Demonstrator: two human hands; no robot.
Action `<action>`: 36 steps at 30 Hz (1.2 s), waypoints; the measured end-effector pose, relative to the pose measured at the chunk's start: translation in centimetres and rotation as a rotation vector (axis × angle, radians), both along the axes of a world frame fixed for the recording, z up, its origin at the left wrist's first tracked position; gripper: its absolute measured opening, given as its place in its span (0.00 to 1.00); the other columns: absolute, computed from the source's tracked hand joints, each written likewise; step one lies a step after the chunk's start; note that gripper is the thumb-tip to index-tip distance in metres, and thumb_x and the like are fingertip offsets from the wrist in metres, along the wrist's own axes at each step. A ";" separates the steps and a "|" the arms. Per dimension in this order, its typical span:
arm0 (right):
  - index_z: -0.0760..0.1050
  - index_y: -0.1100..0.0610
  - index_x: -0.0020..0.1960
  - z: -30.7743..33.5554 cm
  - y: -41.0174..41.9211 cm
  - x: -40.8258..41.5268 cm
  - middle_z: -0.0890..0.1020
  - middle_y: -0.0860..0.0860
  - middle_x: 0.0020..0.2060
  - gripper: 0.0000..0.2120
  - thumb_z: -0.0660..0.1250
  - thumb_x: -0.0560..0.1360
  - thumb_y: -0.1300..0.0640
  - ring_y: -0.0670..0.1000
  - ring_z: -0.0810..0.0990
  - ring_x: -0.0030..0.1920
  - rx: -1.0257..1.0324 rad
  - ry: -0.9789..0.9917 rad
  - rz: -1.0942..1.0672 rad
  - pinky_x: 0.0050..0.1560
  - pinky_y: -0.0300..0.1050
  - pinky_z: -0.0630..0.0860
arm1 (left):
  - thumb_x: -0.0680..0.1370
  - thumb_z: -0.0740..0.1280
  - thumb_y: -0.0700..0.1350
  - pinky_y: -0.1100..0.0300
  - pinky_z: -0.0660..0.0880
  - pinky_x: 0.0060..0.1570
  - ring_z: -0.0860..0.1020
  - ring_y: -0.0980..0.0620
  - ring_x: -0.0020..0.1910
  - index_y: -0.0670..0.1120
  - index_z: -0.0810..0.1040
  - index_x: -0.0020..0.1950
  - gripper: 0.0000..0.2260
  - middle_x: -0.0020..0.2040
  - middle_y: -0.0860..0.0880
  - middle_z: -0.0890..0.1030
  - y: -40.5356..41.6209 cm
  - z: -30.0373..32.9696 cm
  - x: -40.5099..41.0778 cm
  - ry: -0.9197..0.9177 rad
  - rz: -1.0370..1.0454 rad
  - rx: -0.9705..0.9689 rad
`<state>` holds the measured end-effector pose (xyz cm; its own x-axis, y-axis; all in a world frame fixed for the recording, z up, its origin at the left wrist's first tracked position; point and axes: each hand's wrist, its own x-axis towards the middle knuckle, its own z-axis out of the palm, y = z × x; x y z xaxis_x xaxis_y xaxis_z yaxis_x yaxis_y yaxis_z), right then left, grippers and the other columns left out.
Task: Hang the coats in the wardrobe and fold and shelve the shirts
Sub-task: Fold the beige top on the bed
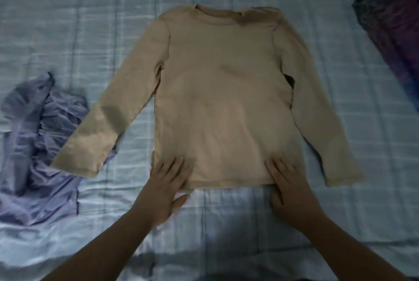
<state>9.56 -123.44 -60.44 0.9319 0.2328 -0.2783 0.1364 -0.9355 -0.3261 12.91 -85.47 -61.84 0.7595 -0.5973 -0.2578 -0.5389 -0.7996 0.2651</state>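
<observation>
Two flat hands of mine press the hem of a beige long-sleeved shirt (217,99) spread on the bed (249,217), whose pale blue sheet carries a faint check. My left hand (166,187) and right hand (289,190) lie with fingers straight, gripping nothing. The shirt stretches lengthwise away from my hands, collar at its far end, sleeves angled outward to either side. A crumpled lilac garment (38,149) lies beyond my left hand, under that sleeve's cuff; a dark purple cloth (394,38) lies far past my right.

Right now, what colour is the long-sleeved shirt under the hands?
The flat long-sleeved shirt is plain beige, seen in the head view.
</observation>
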 end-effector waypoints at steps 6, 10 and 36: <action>0.58 0.52 0.79 -0.4 -1.1 2.1 0.60 0.52 0.78 0.43 0.61 0.63 0.60 0.56 0.56 0.78 -0.215 -0.018 0.083 0.73 0.62 0.58 | 0.79 0.59 0.54 0.41 0.57 0.74 0.58 0.41 0.77 0.49 0.55 0.80 0.31 0.79 0.45 0.60 1.1 -1.0 1.2 -0.049 -0.067 0.070; 0.64 0.54 0.77 -1.1 -1.9 2.2 0.64 0.54 0.76 0.41 0.53 0.64 0.68 0.54 0.62 0.76 -0.130 -0.102 0.000 0.65 0.50 0.70 | 0.70 0.67 0.32 0.43 0.59 0.74 0.59 0.43 0.78 0.48 0.56 0.80 0.41 0.79 0.45 0.60 1.7 -1.1 1.5 -0.022 -0.067 0.033; 0.65 0.54 0.75 7.5 -8.0 -2.7 0.69 0.54 0.72 0.26 0.61 0.77 0.60 0.55 0.67 0.71 -0.008 0.176 -0.426 0.70 0.52 0.67 | 0.68 0.61 0.39 0.45 0.60 0.74 0.57 0.40 0.78 0.50 0.56 0.80 0.39 0.79 0.41 0.59 -7.9 9.2 1.0 0.097 0.058 -0.144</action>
<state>6.84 -131.48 -52.95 0.8826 -0.1632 -0.4409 -0.3174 -0.8987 -0.3027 13.91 -93.32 -52.68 0.7692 -0.5896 -0.2465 -0.4597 -0.7784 0.4276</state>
